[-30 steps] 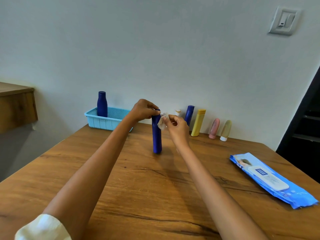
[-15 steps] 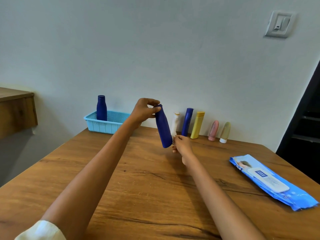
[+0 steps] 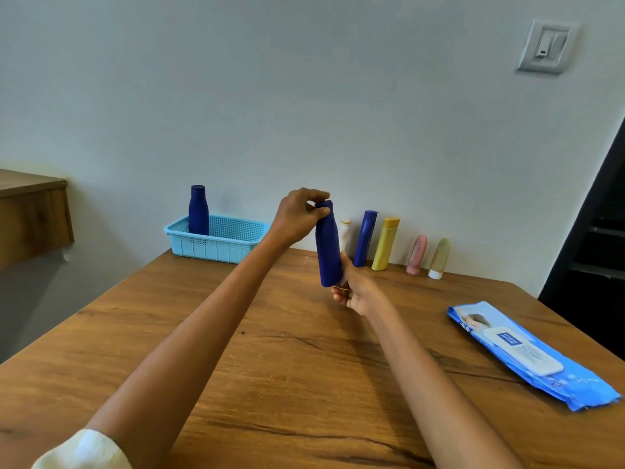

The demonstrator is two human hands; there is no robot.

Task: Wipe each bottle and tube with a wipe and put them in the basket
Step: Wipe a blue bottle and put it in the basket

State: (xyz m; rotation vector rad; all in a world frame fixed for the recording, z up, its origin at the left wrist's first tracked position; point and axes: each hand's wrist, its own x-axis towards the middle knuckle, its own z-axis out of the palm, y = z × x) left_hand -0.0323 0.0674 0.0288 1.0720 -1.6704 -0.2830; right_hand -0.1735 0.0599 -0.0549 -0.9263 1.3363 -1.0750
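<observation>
The left hand [image 3: 297, 218] pinches the cap end of a dark blue bottle [image 3: 327, 247] with curled fingers [image 3: 313, 195], holding it lifted and slightly tilted above the table [image 3: 270, 350]. The right hand [image 3: 355, 287] is curled at the bottle's base; whether it holds a wipe there cannot be told. Behind, along the pale wall [image 3: 304, 96], stand a small white bottle [image 3: 345, 231], a blue bottle [image 3: 366, 238], a yellow bottle [image 3: 385, 243], a pink tube [image 3: 416, 254] and a beige tube [image 3: 439, 258]. The light blue basket [image 3: 220, 245] sits at the table's far left corner with another blue bottle [image 3: 198, 210] upright inside. A pack of wipes [image 3: 527, 353] lies near the right edge. Bare wood spreads between the arms and the near edge.
</observation>
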